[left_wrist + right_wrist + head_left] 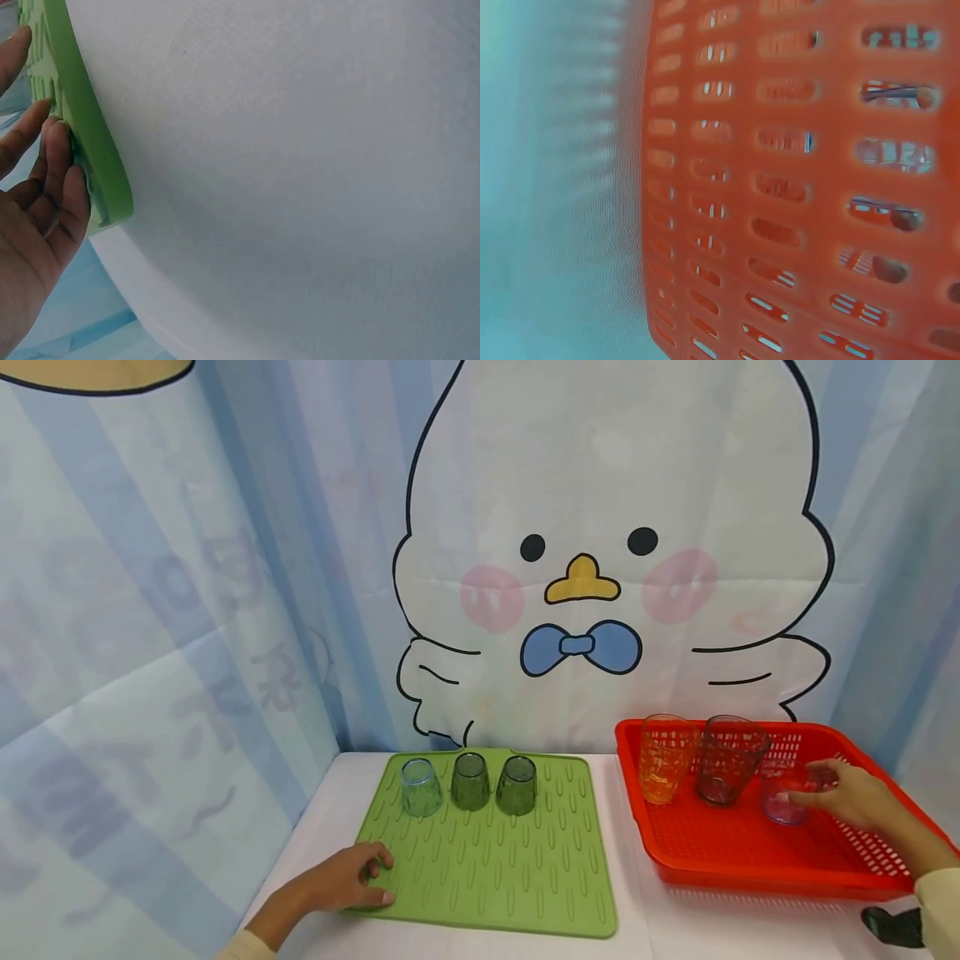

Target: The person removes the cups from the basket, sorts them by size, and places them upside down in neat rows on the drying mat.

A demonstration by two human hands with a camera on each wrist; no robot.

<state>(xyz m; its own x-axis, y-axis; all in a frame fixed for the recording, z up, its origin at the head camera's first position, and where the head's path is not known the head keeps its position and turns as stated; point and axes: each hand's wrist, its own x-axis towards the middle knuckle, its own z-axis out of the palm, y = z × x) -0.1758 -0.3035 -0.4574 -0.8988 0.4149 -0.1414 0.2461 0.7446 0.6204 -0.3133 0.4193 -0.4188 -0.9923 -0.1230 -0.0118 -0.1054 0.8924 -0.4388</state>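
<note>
Because the right hand (851, 793) works inside the red basket (750, 870), the governing relation is between that hand and the pink glass (784, 806). The glass lies directly to the left of the palm, on the basket floor or just above it; contact with the floor cannot be confirmed. Its long axis appears near vertical. The right hand pinches the glass from its right side, with the thumb across the near face and the fingers curled behind. In the right wrist view, the basket wall screens most of this grip.

The right hand is the nearer hand. The left hand (341, 878) is well apart from the glass, with loosely bent fingers, and touches the near left corner of the green mat (480, 877). It holds no glass.

Within the basket, the dark glass (729, 764) leans to the right, beyond and to the left of the pink glass; the orange glass (666, 764) is farther left. On the mat, the blue glass (422, 789) and two smoky green glasses (493, 783) form a row along the far edge. Judged from this layout, a leftward move across the bench (633, 910) would require lift over the basket rim and clearance from the leaning glass.
</note>
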